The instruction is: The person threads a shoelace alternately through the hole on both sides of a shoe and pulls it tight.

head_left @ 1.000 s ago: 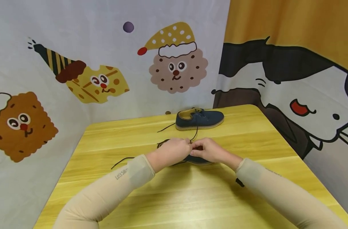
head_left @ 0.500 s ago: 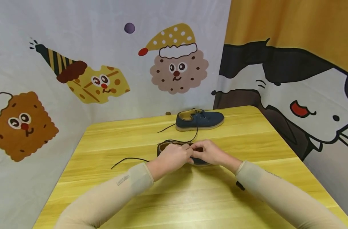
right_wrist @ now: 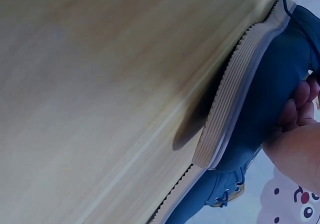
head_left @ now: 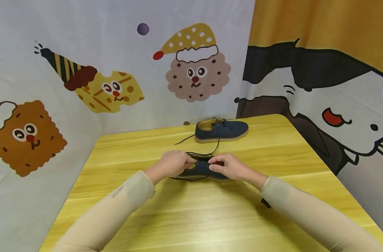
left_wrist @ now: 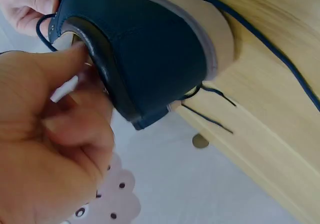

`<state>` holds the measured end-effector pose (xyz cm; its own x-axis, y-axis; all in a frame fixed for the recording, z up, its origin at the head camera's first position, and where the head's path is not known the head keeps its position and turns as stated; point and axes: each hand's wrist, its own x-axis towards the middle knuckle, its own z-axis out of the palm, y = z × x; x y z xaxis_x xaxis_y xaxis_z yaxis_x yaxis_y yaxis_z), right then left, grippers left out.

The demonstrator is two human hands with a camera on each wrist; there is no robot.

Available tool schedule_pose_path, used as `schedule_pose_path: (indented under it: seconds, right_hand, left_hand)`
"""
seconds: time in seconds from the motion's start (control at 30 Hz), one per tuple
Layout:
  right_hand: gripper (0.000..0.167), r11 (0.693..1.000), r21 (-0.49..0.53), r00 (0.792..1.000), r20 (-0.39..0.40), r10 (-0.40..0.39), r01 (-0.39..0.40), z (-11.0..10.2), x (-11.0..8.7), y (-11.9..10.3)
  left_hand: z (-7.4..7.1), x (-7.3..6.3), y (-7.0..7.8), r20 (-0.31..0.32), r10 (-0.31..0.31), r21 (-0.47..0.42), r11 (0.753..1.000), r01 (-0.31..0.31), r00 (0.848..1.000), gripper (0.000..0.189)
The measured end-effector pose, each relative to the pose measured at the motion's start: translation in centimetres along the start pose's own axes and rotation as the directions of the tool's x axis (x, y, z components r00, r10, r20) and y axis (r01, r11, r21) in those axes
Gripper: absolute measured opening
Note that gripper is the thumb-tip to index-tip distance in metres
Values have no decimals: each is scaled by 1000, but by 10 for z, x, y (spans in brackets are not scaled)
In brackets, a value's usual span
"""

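A navy shoe [head_left: 201, 170] with a pale sole sits on the table between my hands, toe to the right. Bent fingers of my left hand [head_left: 175, 163] reach to its heel-side opening; in the left wrist view they go past the dark collar [left_wrist: 100, 51] into the shoe, blurred, and I cannot tell whether they pinch anything. My right hand [head_left: 231, 166] pinches the edge of the lacing flap, thumb on the outside. A dark lace [head_left: 194, 180] hangs along the near side, and another lace loops by the right fingers in the left wrist view.
A matching navy shoe [head_left: 226, 130] stands farther back on the yellow wooden table [head_left: 122, 150], its laces trailing loose toward the near shoe. Behind the table hangs a white printed cloth [head_left: 115, 35]. Below my right wrist lies a small dark item [head_left: 265, 203].
My left hand has moved left from the lacing, beside the right hand, to the shoe's opening, uncovering the front of the shoe. The right hand keeps its place on the flap.
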<state>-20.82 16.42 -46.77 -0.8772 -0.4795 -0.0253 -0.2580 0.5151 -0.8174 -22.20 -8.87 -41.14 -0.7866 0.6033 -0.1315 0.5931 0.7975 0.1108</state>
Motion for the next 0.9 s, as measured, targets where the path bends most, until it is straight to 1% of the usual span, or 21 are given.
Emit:
schedule_pose_path:
  seconds: [0.07, 0.2, 0.27, 0.33, 0.4, 0.5, 0.57, 0.77, 0.9]
  right_hand:
    - [18, 1000, 2, 1000, 1, 3, -3, 0, 0, 0]
    - [20, 1000, 19, 1000, 13, 21, -21, 2, 0, 2]
    - [21, 999, 25, 999, 11, 31, -31, 3, 0, 2]
    - [23, 999, 19, 1000, 5, 27, -27, 3, 0, 2]
    - [22, 1000, 11, 1000, -4, 23, -23, 1, 0, 1]
    - [19, 1000, -5, 1000, -2, 5, -5, 3, 1, 0]
    - [17, 1000, -12, 1000, -3, -1, 1, 2, 1, -1]
    - [10, 999, -33, 1000, -12, -7, 6, 2, 1, -1]
    - [7, 1000, -30, 1000, -9, -5, 5, 2, 1, -2]
  left_hand:
    - [2, 9, 1, 19, 38, -30, 999, -38, 999, 28]
    - [7, 26, 4, 33, 75, -98, 993, -71, 997, 23]
    - [8, 32, 4, 49, 75, -150, 986, -66, 996, 20]
    - [7, 38, 3, 66, 78, -220, 973, -62, 995, 18]
    - [5, 43, 3, 81, 86, -262, 963, -62, 993, 17]
    - [5, 45, 1, 106, 85, -323, 945, -47, 991, 15]
    - [5, 48, 2, 117, 96, -335, 941, -51, 989, 14]
    - [1, 50, 4, 124, 130, -374, 924, -75, 984, 14]
    - [-1, 51, 3, 142, 138, -383, 921, -74, 980, 15]
